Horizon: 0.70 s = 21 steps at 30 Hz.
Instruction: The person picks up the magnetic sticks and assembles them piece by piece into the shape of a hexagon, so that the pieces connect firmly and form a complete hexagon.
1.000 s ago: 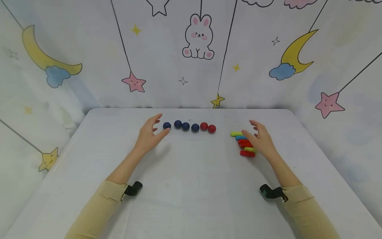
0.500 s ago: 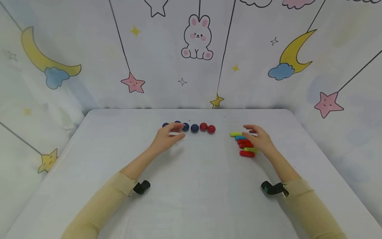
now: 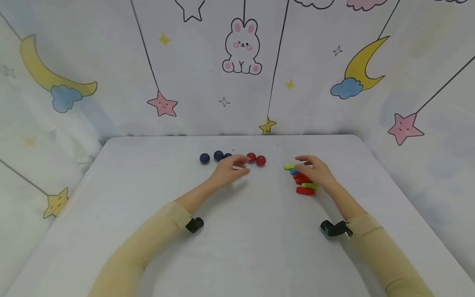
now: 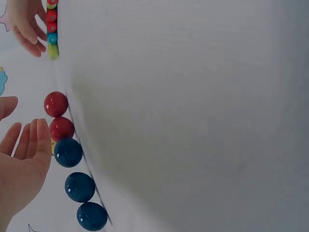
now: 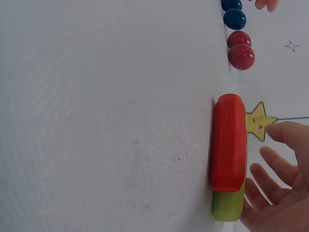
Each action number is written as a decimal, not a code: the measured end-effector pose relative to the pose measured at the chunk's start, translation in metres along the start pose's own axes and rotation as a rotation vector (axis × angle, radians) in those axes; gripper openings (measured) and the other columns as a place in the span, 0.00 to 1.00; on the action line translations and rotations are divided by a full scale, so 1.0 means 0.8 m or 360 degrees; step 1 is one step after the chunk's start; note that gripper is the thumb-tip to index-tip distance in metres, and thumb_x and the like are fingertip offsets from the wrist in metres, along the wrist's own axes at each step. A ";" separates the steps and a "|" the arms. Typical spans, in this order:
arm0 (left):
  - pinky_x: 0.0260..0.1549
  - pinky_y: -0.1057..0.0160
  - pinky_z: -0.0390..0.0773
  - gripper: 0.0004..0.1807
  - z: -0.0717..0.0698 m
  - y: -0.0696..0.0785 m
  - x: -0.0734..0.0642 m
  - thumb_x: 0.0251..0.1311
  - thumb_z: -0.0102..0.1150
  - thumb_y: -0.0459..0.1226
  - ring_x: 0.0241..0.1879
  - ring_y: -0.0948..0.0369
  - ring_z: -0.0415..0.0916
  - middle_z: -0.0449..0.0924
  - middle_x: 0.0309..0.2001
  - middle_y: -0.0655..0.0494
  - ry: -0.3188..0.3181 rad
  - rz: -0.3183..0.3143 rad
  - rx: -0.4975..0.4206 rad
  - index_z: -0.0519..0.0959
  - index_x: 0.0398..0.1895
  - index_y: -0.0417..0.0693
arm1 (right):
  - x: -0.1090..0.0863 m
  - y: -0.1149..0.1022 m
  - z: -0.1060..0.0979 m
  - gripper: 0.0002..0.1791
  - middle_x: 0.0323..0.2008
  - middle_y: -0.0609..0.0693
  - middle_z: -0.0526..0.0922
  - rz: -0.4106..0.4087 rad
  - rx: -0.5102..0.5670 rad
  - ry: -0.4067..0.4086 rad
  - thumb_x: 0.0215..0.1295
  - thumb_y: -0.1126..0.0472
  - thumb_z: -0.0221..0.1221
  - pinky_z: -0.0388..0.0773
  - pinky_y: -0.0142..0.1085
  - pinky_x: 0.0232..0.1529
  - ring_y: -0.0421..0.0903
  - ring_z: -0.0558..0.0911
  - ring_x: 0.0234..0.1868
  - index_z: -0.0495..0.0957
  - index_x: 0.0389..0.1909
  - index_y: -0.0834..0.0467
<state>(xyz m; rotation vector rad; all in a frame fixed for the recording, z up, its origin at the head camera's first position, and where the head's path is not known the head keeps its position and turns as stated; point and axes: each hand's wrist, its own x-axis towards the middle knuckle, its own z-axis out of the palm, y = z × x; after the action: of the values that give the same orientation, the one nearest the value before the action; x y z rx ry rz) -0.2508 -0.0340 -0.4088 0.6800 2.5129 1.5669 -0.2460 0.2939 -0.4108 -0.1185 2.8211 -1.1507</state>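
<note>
A row of glossy balls lies near the table's back, dark blue balls to the left and two red balls to the right. In front of and partly over the row hovers my left hand, fingers bent loosely and parted from the thumb, holding nothing; it hides part of the blue balls. In the left wrist view its palm appears beside the balls. My right hand hovers over a column of short ribbed sticks, among them a red stick and a yellow-green stick. Its thumb and fingers are apart with nothing between them.
The white table stretches toward me. A white cloth backdrop with printed moons, stars and a rabbit stands behind it. Black wrist cameras jut inward from both sleeves.
My left hand has moved right along the row, from the leftmost blue ball toward the red balls. The right hand stays over the sticks, its fingers slightly lower. Balls and sticks keep their places.
</note>
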 end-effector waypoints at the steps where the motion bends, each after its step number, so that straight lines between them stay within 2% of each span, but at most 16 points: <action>1: 0.51 0.62 0.76 0.22 0.003 0.000 0.003 0.63 0.63 0.35 0.52 0.56 0.77 0.77 0.57 0.44 -0.0003 0.0007 0.0005 0.75 0.59 0.40 | 0.001 -0.001 0.000 0.28 0.66 0.62 0.65 0.0003 -0.0002 -0.0001 0.71 0.49 0.55 0.69 0.57 0.58 0.62 0.63 0.65 0.67 0.66 0.57; 10: 0.51 0.60 0.76 0.22 0.024 0.002 0.032 0.60 0.64 0.31 0.50 0.53 0.77 0.78 0.53 0.43 0.0028 0.0122 0.0122 0.75 0.58 0.35 | 0.005 -0.005 0.001 0.25 0.65 0.63 0.67 -0.0012 -0.0025 -0.0055 0.71 0.53 0.56 0.68 0.56 0.59 0.62 0.65 0.64 0.69 0.65 0.60; 14: 0.51 0.60 0.75 0.22 0.031 0.004 0.043 0.59 0.64 0.30 0.50 0.53 0.76 0.78 0.52 0.44 0.0038 0.0111 0.0187 0.75 0.57 0.36 | 0.008 -0.005 0.003 0.24 0.64 0.63 0.68 -0.0041 -0.0046 -0.0062 0.72 0.55 0.55 0.68 0.56 0.59 0.62 0.66 0.63 0.70 0.64 0.61; 21: 0.47 0.63 0.74 0.21 0.044 0.005 0.062 0.61 0.65 0.35 0.45 0.57 0.75 0.79 0.47 0.48 0.0038 0.0102 0.0455 0.77 0.58 0.41 | 0.009 -0.005 0.004 0.23 0.62 0.63 0.69 -0.0039 -0.0077 -0.0059 0.71 0.56 0.56 0.69 0.56 0.58 0.61 0.67 0.62 0.71 0.62 0.61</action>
<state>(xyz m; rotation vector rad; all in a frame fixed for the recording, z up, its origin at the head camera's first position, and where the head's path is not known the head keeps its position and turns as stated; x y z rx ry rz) -0.2827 0.0171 -0.4147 0.7849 2.7897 1.2501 -0.2524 0.2882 -0.4110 -0.1767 2.8235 -1.0736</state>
